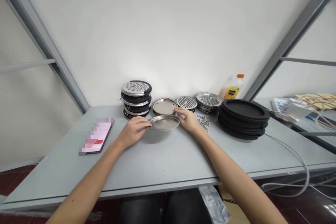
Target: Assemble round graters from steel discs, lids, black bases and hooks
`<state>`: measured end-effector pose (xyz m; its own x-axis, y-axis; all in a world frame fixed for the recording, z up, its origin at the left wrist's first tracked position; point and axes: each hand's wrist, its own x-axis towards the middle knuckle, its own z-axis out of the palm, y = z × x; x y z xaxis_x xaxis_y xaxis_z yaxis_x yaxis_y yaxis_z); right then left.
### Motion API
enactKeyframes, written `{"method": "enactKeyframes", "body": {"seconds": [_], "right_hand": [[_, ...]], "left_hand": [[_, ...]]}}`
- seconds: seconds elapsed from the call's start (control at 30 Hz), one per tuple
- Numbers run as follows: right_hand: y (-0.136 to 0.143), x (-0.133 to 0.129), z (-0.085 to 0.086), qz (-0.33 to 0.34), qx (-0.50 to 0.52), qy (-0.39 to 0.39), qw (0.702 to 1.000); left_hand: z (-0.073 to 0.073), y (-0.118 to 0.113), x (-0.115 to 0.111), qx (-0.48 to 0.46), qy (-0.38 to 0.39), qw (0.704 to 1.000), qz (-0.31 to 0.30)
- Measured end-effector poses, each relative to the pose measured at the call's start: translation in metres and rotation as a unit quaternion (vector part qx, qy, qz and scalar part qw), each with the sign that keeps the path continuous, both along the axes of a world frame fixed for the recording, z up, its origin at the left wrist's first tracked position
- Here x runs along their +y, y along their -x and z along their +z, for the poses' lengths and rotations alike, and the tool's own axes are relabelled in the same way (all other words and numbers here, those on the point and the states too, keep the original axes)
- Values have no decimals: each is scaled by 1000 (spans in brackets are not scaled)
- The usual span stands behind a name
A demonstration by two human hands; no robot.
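A shallow round metal plate (164, 123) is held slightly tilted above the table, in front of the stacks. My left hand (135, 129) pinches its left rim, and a flat grey strip shows beneath those fingers. My right hand (187, 119) is curled around the right rim, its fingertips near the far edge. Just behind is a stack of similar metal plates (165, 106). To the right of that sit a metal disc with raised grater-like holes (187, 102) and a pile of such perforated discs (209, 100). Small metal clips (204, 122) lie loose beside my right hand.
Black-rimmed perforated discs (136, 89) with metal rings are stacked at the back left. A tall stack of black round rings (243, 119) stands right, before an orange-capped bottle (234, 87). A phone (98, 136) lies left on the grey table (157, 168). White cable (301, 162) hangs at right.
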<state>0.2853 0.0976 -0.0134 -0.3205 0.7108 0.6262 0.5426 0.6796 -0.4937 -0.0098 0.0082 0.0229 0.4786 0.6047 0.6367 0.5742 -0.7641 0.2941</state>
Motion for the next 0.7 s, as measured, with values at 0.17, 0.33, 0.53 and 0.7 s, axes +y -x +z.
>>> {"method": "enactKeyframes", "body": {"seconds": [0.17,0.33,0.53,0.7], "right_hand": [[-1,2,-7,8,-50,9,999],[1,4,-13,1,-110,5,994],[6,-6,-10,-65,-111,32,991],[11,-14,-4,-165,-114,93,975]], "left_hand": [[2,7,2,14,-8,1000,6],[5,2,-3,72,60,996,-1],[6,-6,-12,135,152,979,-25],[5,-5,-14,138,188,972,-14]]}}
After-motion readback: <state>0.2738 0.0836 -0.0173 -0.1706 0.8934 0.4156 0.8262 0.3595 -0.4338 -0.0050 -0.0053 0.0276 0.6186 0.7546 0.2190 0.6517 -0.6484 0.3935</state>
